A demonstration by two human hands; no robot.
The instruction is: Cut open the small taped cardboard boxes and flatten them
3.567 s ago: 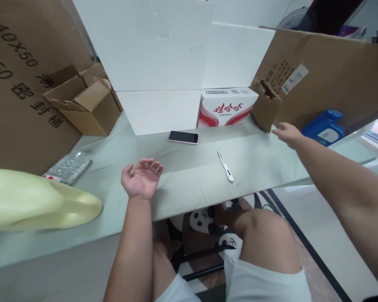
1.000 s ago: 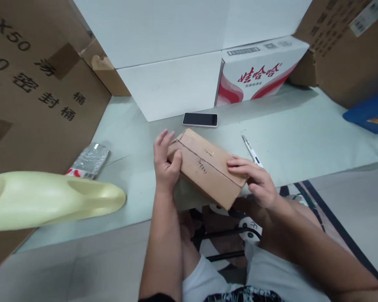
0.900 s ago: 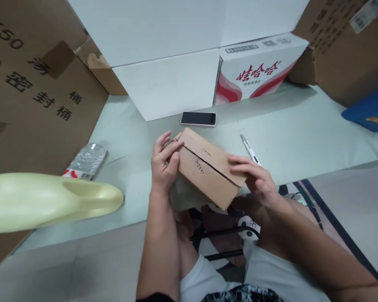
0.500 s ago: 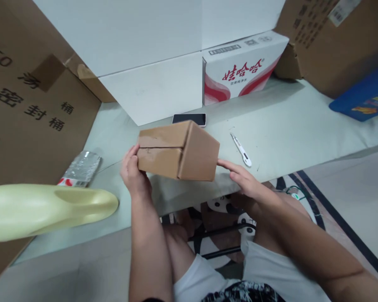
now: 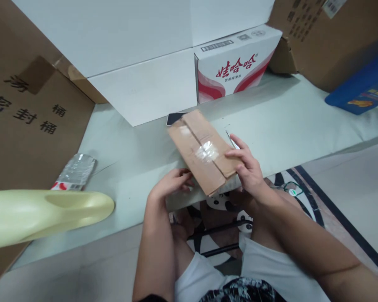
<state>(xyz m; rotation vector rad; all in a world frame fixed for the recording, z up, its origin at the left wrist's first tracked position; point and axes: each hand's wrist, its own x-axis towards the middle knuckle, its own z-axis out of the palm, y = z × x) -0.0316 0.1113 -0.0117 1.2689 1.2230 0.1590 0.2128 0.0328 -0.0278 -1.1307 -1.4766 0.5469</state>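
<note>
A small brown cardboard box (image 5: 189, 144) is held tilted above the table's front edge, its face with a centre seam and shiny clear tape turned up towards me. My right hand (image 5: 250, 167) grips the box's right side, with fingers on the upper face and the thumb lower down. At the lower left edge, my left hand (image 5: 173, 182) has its fingers curled against the box, their tips partly hidden. Behind my right fingers lies a white utility knife (image 5: 232, 140), mostly covered. A phone (image 5: 175, 118) lies beyond the box, which partly hides it.
A pale yellow bottle (image 5: 50, 214) juts in at left, near a crumpled clear-and-silver wrapper (image 5: 77, 167). White cartons (image 5: 145, 90) and a red-and-white carton (image 5: 236, 69) line the back of the table (image 5: 135, 167). A blue container (image 5: 362, 94) stands right. A large brown carton (image 5: 25, 138) borders the left.
The box has been turned and tilted so its taped face shows. My right hand has moved from touching its side to gripping it; my left hand has shifted right and lower along the box.
</note>
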